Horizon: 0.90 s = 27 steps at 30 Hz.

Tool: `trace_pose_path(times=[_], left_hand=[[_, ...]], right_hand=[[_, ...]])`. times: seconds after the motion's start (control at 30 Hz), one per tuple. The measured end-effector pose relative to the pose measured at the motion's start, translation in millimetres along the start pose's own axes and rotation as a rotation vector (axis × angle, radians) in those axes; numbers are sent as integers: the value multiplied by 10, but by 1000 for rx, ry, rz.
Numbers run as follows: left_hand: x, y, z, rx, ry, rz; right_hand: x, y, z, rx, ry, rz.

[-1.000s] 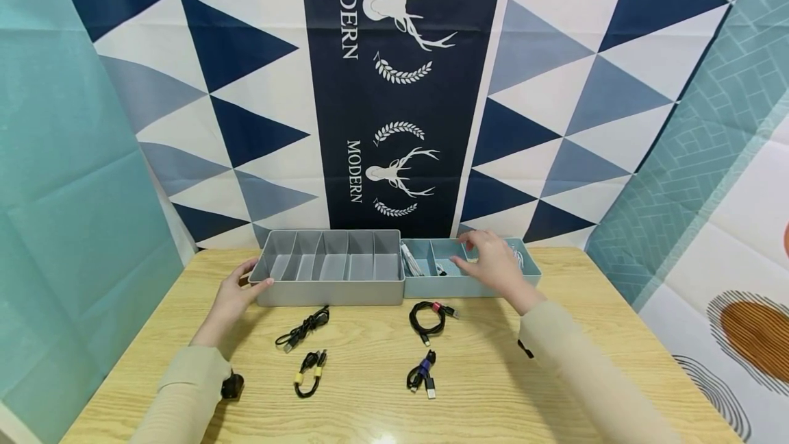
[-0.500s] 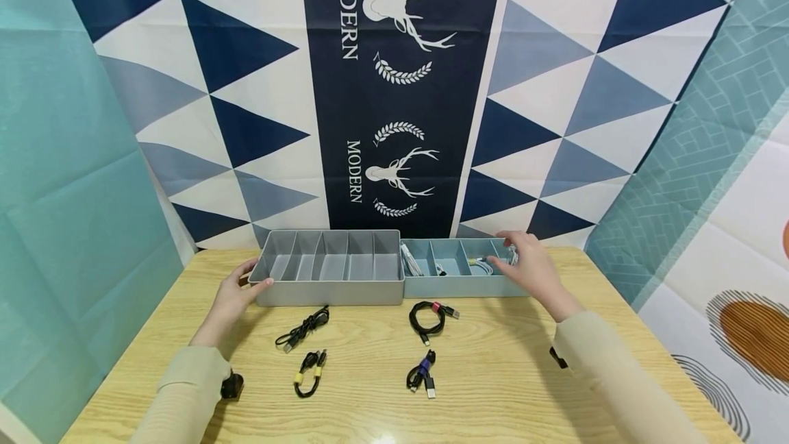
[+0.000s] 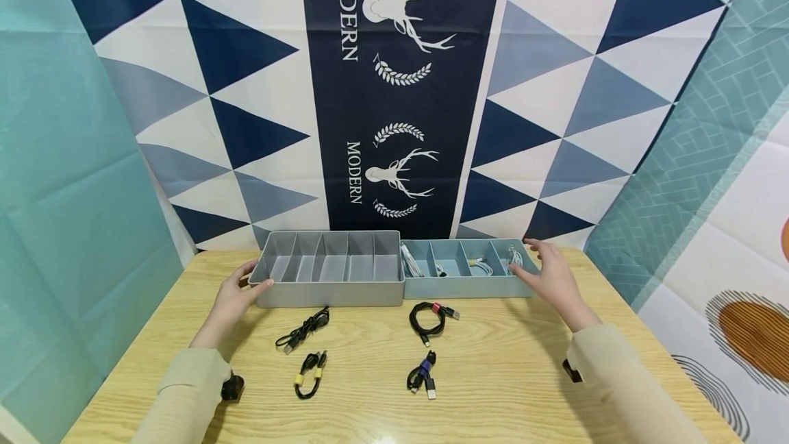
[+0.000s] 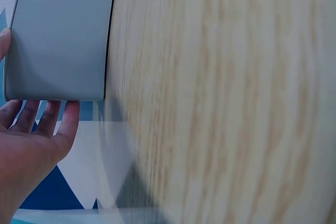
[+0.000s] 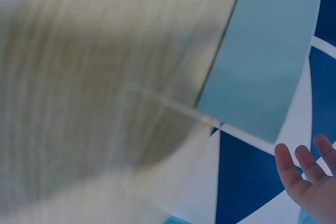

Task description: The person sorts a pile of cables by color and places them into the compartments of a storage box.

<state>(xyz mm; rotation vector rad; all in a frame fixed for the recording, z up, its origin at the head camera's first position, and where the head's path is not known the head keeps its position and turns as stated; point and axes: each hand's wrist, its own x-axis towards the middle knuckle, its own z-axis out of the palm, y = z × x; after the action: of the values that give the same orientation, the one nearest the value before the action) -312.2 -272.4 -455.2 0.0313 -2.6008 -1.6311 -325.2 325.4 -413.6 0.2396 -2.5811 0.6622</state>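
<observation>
A grey divided storage box (image 3: 329,295) stands at the back of the table, its compartments bare. My left hand (image 3: 233,299) holds its left end, thumb at the front rim; in the left wrist view the fingers (image 4: 67,121) touch the end wall. Against its right side stands a blue divided box (image 3: 465,288) with white cables: one bundle (image 3: 411,260) at the left, a small piece (image 3: 440,270), a yellow-tied cable (image 3: 481,266) and a coil (image 3: 515,257) at the right. My right hand (image 3: 555,283) is spread around the blue box's right end, gripping nothing.
Black cables lie on the wooden table (image 3: 364,410): a bundled one (image 3: 303,329), a yellow-banded one (image 3: 310,374), a red-tied coil (image 3: 427,321) and a purple-tied one (image 3: 422,374). A patterned cloth (image 3: 394,101) hangs behind the table.
My right hand has moved right, from above the blue box's middle compartments to its right end, uncovering the yellow-tied cable and the white coil. The left hand has stayed at the grey box.
</observation>
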Motion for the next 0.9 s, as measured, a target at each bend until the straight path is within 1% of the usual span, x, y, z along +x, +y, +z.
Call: trace_pose_path(times=[0.2, 0.33, 0.63, 0.77, 0.9], left_hand=[[-5, -19, -3, -4, 3, 4], [-6, -18, -2, -1, 3, 3], [-18, -12, -1, -6, 7, 14], [-14, -10, 4, -7, 4, 10], [-3, -13, 8, -7, 8, 11]], right_hand=[[-70, 94, 21, 8, -37, 55], [-98, 150, 61, 34, -66, 99], [-104, 307, 154, 189, -187, 233], [-97, 380, 198, 222, -222, 259], [-77, 430, 227, 237, -224, 271]])
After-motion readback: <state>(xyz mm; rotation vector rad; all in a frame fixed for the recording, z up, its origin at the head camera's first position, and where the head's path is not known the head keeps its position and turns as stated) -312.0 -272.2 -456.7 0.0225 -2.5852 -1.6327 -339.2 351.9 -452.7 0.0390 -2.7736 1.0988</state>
